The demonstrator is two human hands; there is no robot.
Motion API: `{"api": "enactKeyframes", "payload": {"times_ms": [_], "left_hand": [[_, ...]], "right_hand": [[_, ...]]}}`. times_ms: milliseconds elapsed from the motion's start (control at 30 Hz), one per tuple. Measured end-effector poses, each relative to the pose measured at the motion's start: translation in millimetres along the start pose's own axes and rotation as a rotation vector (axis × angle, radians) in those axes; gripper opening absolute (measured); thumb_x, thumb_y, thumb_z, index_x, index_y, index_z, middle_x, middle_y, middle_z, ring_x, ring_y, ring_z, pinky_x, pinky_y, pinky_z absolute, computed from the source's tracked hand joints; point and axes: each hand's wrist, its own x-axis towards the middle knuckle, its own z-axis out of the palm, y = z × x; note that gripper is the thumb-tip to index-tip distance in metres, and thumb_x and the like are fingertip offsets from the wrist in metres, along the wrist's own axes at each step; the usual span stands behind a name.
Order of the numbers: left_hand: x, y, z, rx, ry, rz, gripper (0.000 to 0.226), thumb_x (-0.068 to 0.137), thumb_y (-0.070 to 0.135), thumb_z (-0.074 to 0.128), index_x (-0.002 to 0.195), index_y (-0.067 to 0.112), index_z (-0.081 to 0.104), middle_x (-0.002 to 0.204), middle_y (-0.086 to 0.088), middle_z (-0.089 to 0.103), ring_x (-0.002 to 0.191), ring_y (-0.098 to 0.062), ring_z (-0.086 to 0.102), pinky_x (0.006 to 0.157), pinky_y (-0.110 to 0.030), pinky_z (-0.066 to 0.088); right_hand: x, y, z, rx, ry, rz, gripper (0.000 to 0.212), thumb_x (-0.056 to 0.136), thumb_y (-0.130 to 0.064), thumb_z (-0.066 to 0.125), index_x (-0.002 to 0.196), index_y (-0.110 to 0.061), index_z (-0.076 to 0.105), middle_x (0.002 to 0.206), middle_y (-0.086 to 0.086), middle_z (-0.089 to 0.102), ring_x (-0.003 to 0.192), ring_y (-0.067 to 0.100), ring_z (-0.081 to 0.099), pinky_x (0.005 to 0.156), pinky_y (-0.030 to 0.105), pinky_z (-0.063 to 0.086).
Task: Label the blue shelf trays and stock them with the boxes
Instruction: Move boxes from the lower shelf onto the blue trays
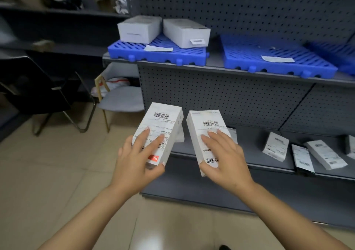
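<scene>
My left hand (138, 157) grips a white box (163, 119) with a barcode label, held in the air in front of the lower shelf. My right hand (224, 159) grips a second white box (203, 122) beside it. On the upper shelf the left blue tray (134, 50) carries two white boxes (139, 29) (185, 32) and a paper label (158, 48). The middle blue tray (249, 57) bears only a paper label (277, 59). A third blue tray (338, 55) shows at the right edge.
Several more labelled white boxes (275, 146) lie on the lower grey shelf (255, 153) at the right. Grey pegboard backs the shelving. A black folding chair (38, 88) and a grey chair (123, 97) stand on the tiled floor to the left.
</scene>
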Motion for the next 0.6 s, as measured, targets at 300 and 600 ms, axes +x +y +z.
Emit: {"api": "enactKeyframes", "payload": {"times_ms": [300, 600], "left_hand": [[33, -18, -104, -0.004, 0.196, 0.036, 0.070, 0.070, 0.057, 0.046, 0.138, 0.045, 0.037, 0.150, 0.005, 0.032, 0.129, -0.026, 0.034, 0.100, -0.048, 0.033], [133, -10, -151, 0.045, 0.275, -0.037, 0.073, 0.069, 0.065, 0.034, 0.140, 0.047, 0.032, 0.153, 0.007, 0.027, 0.133, -0.025, 0.028, 0.107, -0.050, 0.030]], "right_hand": [[26, -69, -64, 0.022, 0.290, -0.144, 0.064, 0.069, -0.050, 0.048, 0.127, -0.025, 0.056, 0.140, -0.002, 0.047, 0.134, 0.018, 0.033, 0.100, 0.043, 0.031], [126, -74, -125, 0.037, 0.371, -0.137, 0.069, 0.069, -0.056, 0.042, 0.128, -0.025, 0.055, 0.128, -0.001, 0.047, 0.123, 0.015, 0.035, 0.097, 0.044, 0.033]]}}
